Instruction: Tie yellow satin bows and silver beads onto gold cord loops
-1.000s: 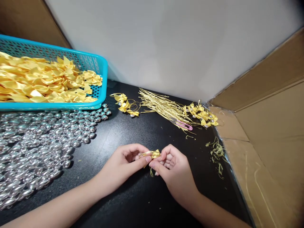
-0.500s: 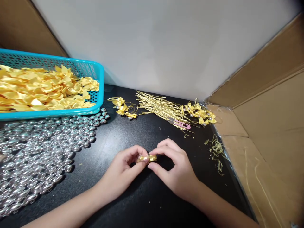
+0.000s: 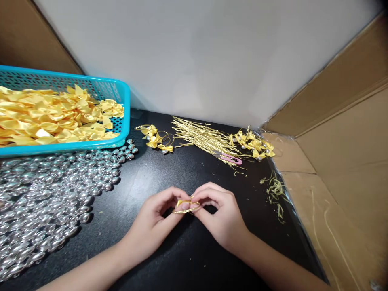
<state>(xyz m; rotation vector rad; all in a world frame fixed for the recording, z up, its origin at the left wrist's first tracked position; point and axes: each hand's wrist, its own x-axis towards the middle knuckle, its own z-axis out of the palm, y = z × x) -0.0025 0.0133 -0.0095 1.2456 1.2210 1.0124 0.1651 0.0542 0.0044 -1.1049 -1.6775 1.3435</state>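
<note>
Both hands meet low in the middle of the black table (image 3: 182, 250). My left hand (image 3: 156, 220) and my right hand (image 3: 221, 216) each pinch one small yellow ribbon bow (image 3: 185, 204) between thumb and fingertips. A thin gold cord loop curves under the bow between the two hands. A bundle of gold cords (image 3: 206, 139) lies farther back on the table.
A turquoise basket (image 3: 123, 109) heaped with yellow bows stands at the back left. Several silver heart beads (image 3: 48, 194) cover the left side. Finished bows with beads lie in two small groups (image 3: 156, 139) (image 3: 253, 145). A pink clip (image 3: 233, 158), cord scraps (image 3: 274, 190) and a cardboard wall (image 3: 342, 169) sit to the right.
The hands stayed together on the bow. My fingers shifted and a gold cord loop now shows below the bow. The view dropped slightly.
</note>
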